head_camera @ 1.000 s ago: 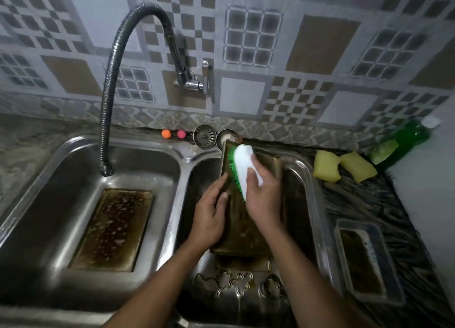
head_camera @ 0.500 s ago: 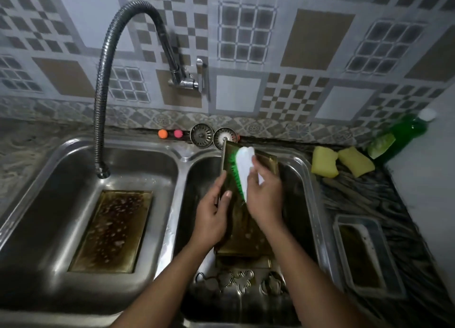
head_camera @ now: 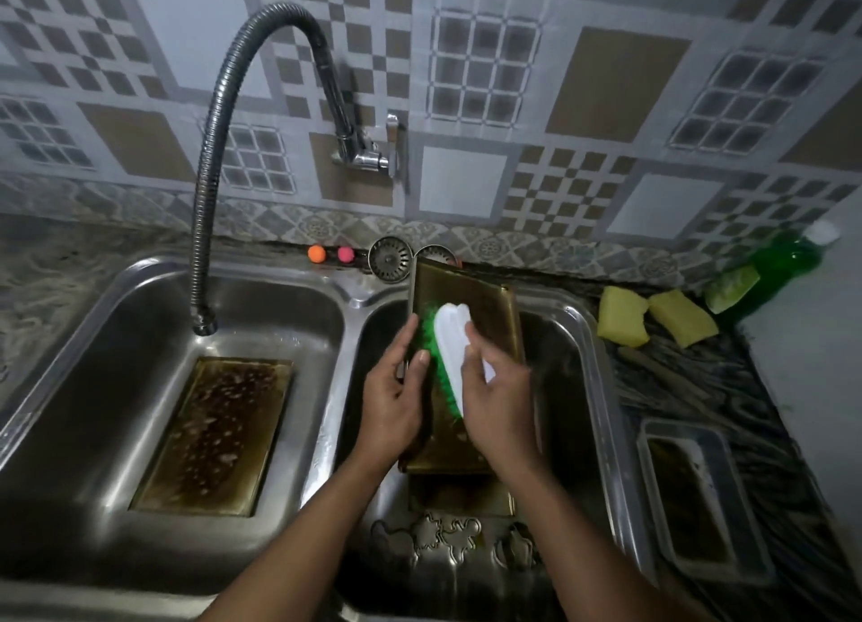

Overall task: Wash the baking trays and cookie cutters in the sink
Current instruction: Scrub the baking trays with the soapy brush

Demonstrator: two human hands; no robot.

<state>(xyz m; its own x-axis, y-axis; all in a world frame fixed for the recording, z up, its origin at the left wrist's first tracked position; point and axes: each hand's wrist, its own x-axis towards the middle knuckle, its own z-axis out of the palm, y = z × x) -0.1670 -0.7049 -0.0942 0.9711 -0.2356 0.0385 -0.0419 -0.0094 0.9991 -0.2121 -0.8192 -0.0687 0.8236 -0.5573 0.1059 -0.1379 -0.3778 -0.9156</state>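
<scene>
A brown baking tray point(head_camera: 485, 304) leans tilted in the right sink basin point(head_camera: 587, 341), its far end on the rim. My left hand point(head_camera: 392, 402) grips the tray's left edge. My right hand point(head_camera: 499, 402) holds a white scrub brush with green bristles point(head_camera: 450, 346) against the tray's face. Another tray point(head_camera: 462, 498) lies flat beneath it, mostly hidden. Several metal cookie cutters point(head_camera: 448, 535) lie at the near end of that basin. A soapy tray point(head_camera: 214, 435) lies flat in the left basin point(head_camera: 84, 388).
A flexible grey faucet point(head_camera: 210, 164) arches over the left basin. Two yellow sponges point(head_camera: 653, 316) and a green soap bottle point(head_camera: 774, 267) sit on the right counter. A clear container point(head_camera: 699, 495) stands at the counter's near right. Two strainers point(head_camera: 389, 257) lie behind the sink.
My right hand has drawn the brush a little down the tray toward me. The view has shifted slightly. My left hand keeps its grip on the tray's edge.
</scene>
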